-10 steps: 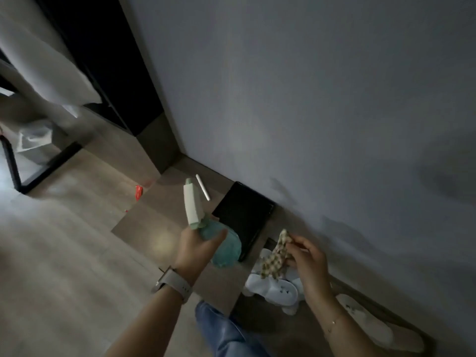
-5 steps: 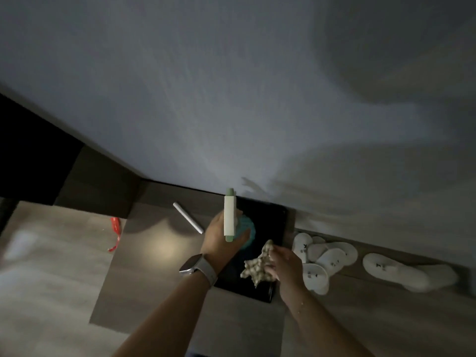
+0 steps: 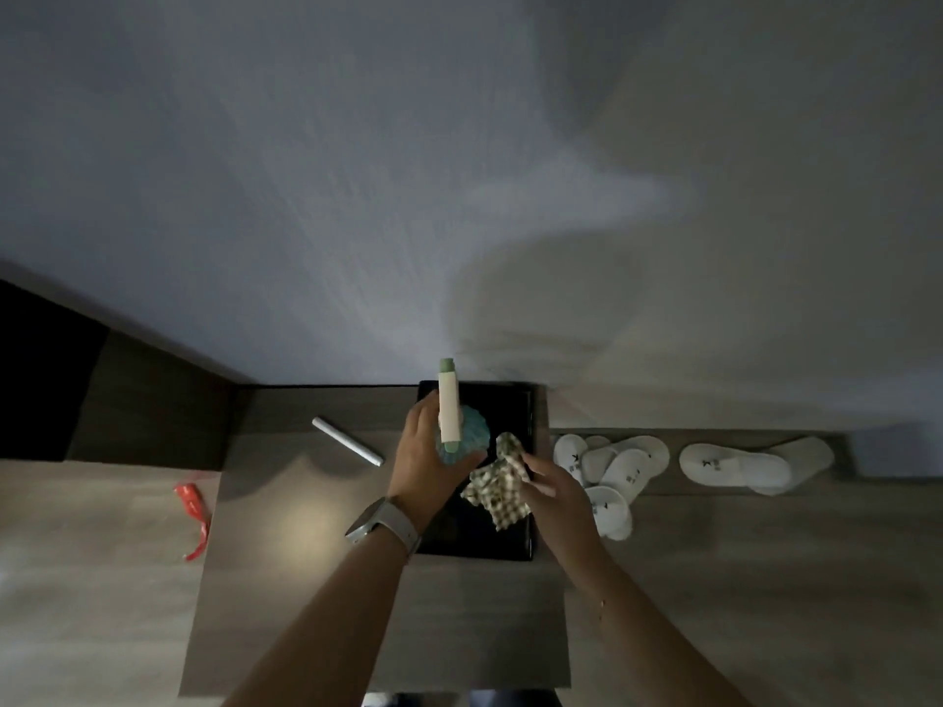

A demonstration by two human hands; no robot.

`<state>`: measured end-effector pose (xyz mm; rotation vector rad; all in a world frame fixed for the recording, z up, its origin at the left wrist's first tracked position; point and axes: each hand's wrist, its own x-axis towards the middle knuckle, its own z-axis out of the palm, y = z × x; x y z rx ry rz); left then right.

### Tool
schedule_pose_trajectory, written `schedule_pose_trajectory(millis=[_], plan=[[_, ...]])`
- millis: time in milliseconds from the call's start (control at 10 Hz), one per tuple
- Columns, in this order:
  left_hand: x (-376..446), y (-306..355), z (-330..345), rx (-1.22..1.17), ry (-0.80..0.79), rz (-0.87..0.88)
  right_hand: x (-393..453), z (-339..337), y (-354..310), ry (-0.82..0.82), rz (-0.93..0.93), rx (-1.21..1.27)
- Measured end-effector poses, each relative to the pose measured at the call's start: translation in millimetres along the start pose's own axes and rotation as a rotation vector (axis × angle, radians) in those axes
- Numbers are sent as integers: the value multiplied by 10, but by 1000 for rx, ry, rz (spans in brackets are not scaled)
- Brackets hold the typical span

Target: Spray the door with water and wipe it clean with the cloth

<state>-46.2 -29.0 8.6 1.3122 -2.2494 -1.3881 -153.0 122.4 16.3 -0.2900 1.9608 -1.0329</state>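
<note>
While your left hand (image 3: pixel 426 459) grips the spray bottle (image 3: pixel 451 418), nozzle aimed at the door (image 3: pixel 357 196) ahead, and your right hand (image 3: pixel 553 489) pinches the checked cloth (image 3: pixel 497 489) beside the bottle, squeeze the trigger next, then wipe

The left hand (image 3: pixel 426 459) grips a spray bottle (image 3: pixel 450 418), nozzle at twelve o'clock toward the door (image 3: pixel 357 196). At its three o'clock, the right hand (image 3: pixel 559 494) pinches a checked cloth (image 3: pixel 497 489).
</note>
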Motion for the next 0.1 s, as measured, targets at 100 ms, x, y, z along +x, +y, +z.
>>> schedule_pose_trajectory(millis=[100], plan=[[-347,20,-142,-82,25,-16,-379,-9,-87,15,-170,-194]])
